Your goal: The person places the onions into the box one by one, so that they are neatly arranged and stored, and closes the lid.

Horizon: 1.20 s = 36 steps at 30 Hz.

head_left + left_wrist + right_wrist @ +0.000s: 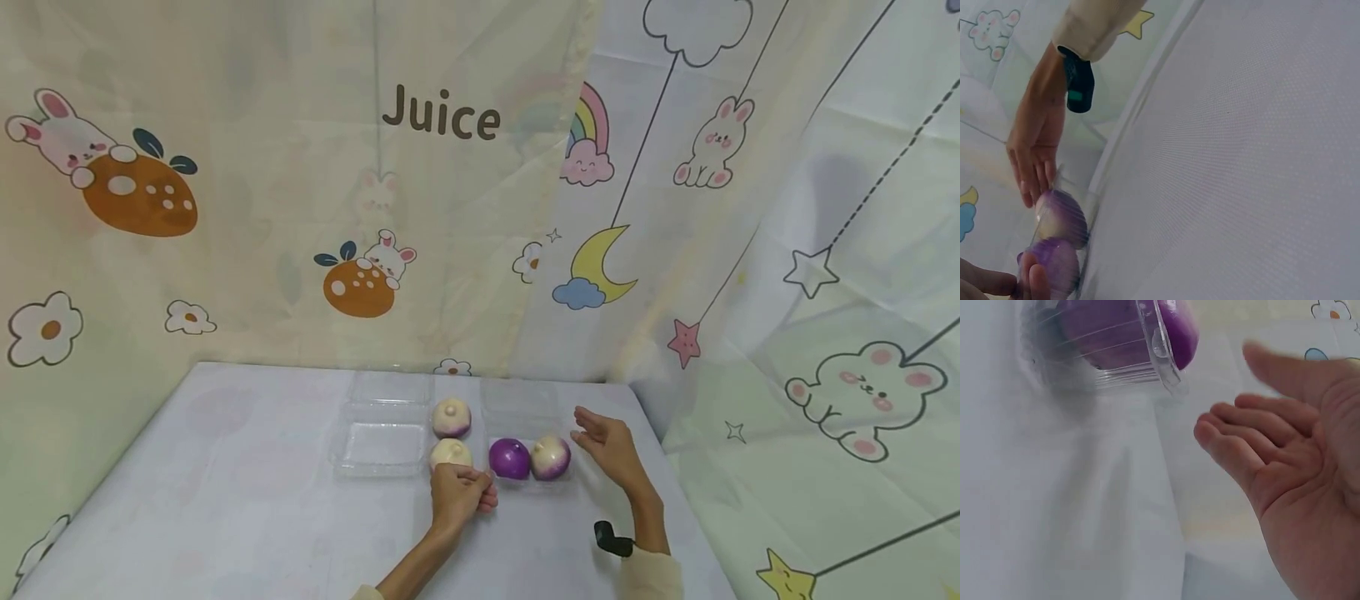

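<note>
My left hand (459,498) is at the near left corner of the right-hand clear plastic clamshell box (542,486), its thumb and fingers pinching the rim. Two onions sit side by side in that box: a deep purple onion (509,459) and a pale onion with purple blush (551,457). My right hand (609,450) hovers just off the box's right side, fingers extended and nothing in them; the right wrist view shows its palm (1310,481) turned up. Directly beyond my left hand is a whitish onion (451,452), partly covered by it.
Another pale onion (452,417) stands behind, between the two boxes. To the left lies a second clear clamshell box (384,448) with its lid folded back. The raised lid (519,406) of the right box lies behind its onions. Printed curtains surround the white table (247,483).
</note>
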### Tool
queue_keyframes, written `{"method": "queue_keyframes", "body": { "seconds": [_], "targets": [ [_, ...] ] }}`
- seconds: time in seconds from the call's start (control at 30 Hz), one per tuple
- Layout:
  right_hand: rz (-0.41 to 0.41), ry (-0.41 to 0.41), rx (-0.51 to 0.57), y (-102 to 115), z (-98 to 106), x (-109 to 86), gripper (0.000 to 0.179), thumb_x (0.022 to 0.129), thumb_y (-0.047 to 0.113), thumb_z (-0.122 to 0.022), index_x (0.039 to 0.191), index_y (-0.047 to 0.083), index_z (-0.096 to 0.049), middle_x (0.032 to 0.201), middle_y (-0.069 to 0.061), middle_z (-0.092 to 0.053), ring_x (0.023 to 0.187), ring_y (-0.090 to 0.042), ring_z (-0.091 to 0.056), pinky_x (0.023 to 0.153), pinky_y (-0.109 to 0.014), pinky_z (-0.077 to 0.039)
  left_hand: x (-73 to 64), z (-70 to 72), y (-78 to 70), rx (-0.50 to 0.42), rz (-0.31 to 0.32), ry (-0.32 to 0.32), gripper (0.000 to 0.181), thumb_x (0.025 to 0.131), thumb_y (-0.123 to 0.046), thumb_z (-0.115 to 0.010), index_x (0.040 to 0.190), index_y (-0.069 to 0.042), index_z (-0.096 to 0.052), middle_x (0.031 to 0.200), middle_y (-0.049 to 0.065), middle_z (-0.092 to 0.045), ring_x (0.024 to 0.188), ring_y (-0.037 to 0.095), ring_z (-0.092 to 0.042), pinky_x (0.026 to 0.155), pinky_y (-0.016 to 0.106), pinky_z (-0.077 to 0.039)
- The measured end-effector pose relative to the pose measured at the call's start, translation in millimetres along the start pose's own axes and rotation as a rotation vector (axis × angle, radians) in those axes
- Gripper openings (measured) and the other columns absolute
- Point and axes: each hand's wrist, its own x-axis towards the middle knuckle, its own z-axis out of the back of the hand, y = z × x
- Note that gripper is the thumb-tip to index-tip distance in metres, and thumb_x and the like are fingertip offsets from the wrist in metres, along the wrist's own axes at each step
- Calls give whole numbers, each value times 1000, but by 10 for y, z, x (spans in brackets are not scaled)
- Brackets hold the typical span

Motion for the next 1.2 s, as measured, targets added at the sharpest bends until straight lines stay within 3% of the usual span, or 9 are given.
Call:
{"method": "queue_keyframes", "body": {
  "seconds": [0.1,0.23,0.37,0.67,0.93,1.2],
  "targets": [
    [-76,-29,80,-35,6,36,43,109,0,-60,147,-20,-53,144,-39,-62,132,-58,-63,102,-34,-64,-1,-2,4,8,0,-3,19,97,-2,-77,92,17,-76,71,18,-78,54,13,-74,54,29,-66],
    [-215,19,208,-85,34,79,45,117,7,-48,154,-19,-46,153,-39,-54,144,-56,-53,114,-42,-55,7,-4,1,14,-4,4,18,96,-2,-78,91,15,-76,71,18,-78,54,13,-74,54,29,-66],
    [-270,99,297,-136,39,168,50,119,12,-43,157,-20,-40,160,-38,-47,151,-56,-45,121,-50,-46,4,-14,-22,10,-14,6,17,96,-2,-78,91,14,-77,71,21,-78,54,14,-74,54,30,-66],
    [-405,226,317,-177,-77,377,60,120,25,-41,161,-17,-33,169,-34,-34,159,-51,-35,132,-61,-32,18,0,3,-10,-10,11,20,97,-2,-77,92,17,-75,71,22,-78,54,12,-73,53,28,-66],
    [-432,241,365,-251,-138,463,58,120,23,-37,163,-16,-30,170,-35,-31,161,-50,-31,134,-62,-28,40,-4,-5,-14,-10,16,20,98,-3,-77,91,16,-76,71,20,-78,53,10,-73,54,27,-66],
    [-420,244,407,-287,-139,446,56,120,21,-35,164,-14,-29,171,-33,-30,161,-49,-29,134,-61,-27,19,-6,6,-12,-14,12,20,99,-3,-77,92,16,-76,75,26,-78,55,15,-75,54,29,-66]
  ]
}}
